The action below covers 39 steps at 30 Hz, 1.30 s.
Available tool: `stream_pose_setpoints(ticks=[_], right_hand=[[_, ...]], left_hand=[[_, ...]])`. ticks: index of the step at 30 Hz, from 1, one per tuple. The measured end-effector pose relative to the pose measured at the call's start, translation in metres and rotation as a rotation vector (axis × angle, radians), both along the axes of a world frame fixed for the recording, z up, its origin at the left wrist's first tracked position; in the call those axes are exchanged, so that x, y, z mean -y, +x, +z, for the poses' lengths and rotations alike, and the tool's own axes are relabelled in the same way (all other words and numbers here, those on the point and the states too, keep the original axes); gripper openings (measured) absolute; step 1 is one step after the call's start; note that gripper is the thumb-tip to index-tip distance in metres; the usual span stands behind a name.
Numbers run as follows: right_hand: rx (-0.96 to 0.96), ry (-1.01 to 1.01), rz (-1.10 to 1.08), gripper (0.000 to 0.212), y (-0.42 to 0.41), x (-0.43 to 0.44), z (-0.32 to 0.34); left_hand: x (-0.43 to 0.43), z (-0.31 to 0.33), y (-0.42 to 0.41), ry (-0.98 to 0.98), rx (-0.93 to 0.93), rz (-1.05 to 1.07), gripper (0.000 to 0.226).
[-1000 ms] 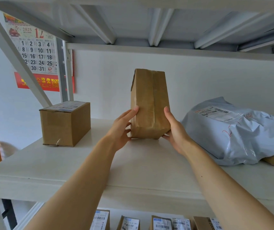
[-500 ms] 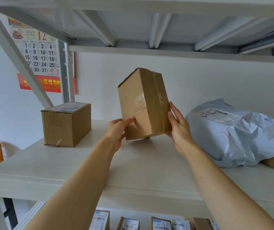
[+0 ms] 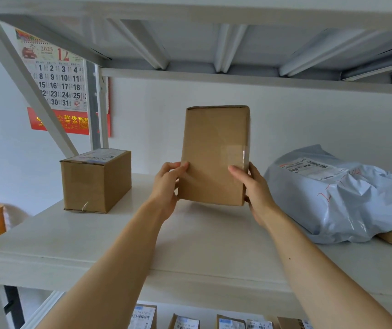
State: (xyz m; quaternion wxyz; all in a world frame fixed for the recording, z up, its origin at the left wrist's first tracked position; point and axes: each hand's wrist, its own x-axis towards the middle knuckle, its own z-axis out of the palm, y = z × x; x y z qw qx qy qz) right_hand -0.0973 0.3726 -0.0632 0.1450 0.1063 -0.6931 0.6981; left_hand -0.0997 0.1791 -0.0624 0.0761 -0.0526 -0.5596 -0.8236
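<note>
One labelled box sat left of the carton. The left hand curled round the carton's lower left edge. The carton stood upright, low over the shelf. The right hand gripped its lower right edge. A grey mailer bag lay near its right.

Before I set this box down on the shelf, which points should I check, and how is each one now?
1. Grip: left hand and right hand hold the tall box by its lower sides: ok.
2. Box upright: ok.
3. Bare shelf beneath it: ok.
4. Apart from the small box on the left and the grey mailer bag on the right: ok.
5. Bottom already resting on the shelf: cannot tell.
</note>
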Motion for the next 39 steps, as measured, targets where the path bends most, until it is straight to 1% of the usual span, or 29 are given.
stream_pose_setpoints(ticks=[1,3,5,8,11,14,16,17,20,21,24,28,32,33,34,36,37,38,39], right_hand=[[0.014,-0.087,-0.008,0.07,-0.001,-0.002,0.0],[0.044,-0.238,-0.026,0.06,-0.003,-0.003,0.0],[0.066,-0.308,-0.035,0.054,-0.002,-0.002,0.001],[0.107,-0.357,0.016,0.049,0.003,-0.003,0.001],[0.116,-0.391,0.07,0.041,0.009,-0.003,0.004],[0.128,-0.435,0.089,0.031,0.014,-0.003,0.007],[0.145,-0.472,0.094,0.027,0.015,-0.004,0.008],[0.153,-0.489,0.099,0.025,0.016,-0.004,0.009],[0.167,-0.514,0.118,0.021,0.018,-0.006,0.01],[0.173,-0.515,0.118,0.021,0.019,-0.006,0.01],[0.189,-0.512,0.124,0.023,0.019,-0.007,0.01],[0.236,-0.519,0.139,0.035,0.018,-0.009,0.011],[0.285,-0.568,0.18,0.063,0.014,-0.014,0.01],[0.277,-0.576,0.188,0.064,0.014,-0.014,0.01],[0.265,-0.582,0.19,0.06,0.014,-0.014,0.01],[0.223,-0.607,0.152,0.04,0.012,-0.013,0.012],[0.196,-0.591,0.126,0.035,0.009,-0.014,0.011],[0.166,-0.547,0.102,0.039,0.007,-0.015,0.01],[0.13,-0.497,0.097,0.048,0.006,-0.015,0.01]], left_hand=[[0.0,0.001,0.001,0.002,-0.014,-0.041,0.014],[0.001,0.002,0.001,-0.018,-0.05,-0.105,0.015],[0.0,0.002,0.001,-0.067,-0.07,-0.13,0.024],[-0.001,0.004,0.006,-0.114,-0.071,-0.15,0.021],[0.001,0.003,0.006,-0.109,-0.086,-0.199,0.053],[0.0,0.003,0.007,-0.072,-0.108,-0.217,0.063],[0.0,0.003,0.006,-0.034,-0.098,-0.221,0.063],[0.0,0.003,0.006,-0.026,-0.091,-0.235,0.059],[0.001,0.004,0.009,-0.028,-0.07,-0.273,0.034],[0.001,0.004,0.008,-0.022,-0.062,-0.277,0.029],[0.003,0.002,0.005,-0.008,-0.08,-0.3,0.033],[0.004,0.005,0.01,-0.023,-0.107,-0.299,0.03],[0.004,0.005,0.007,-0.015,-0.136,-0.224,0.059],[0.004,0.005,0.006,-0.014,-0.137,-0.196,0.064],[0.004,0.004,0.005,-0.013,-0.133,-0.175,0.066],[0.004,0.004,0.005,0.002,-0.109,-0.149,0.052],[0.004,0.003,0.004,0.011,-0.098,-0.14,0.043],[0.003,0.002,0.003,0.012,-0.087,-0.138,0.037],[0.002,0.001,0.002,0.0,-0.079,-0.134,0.032]])
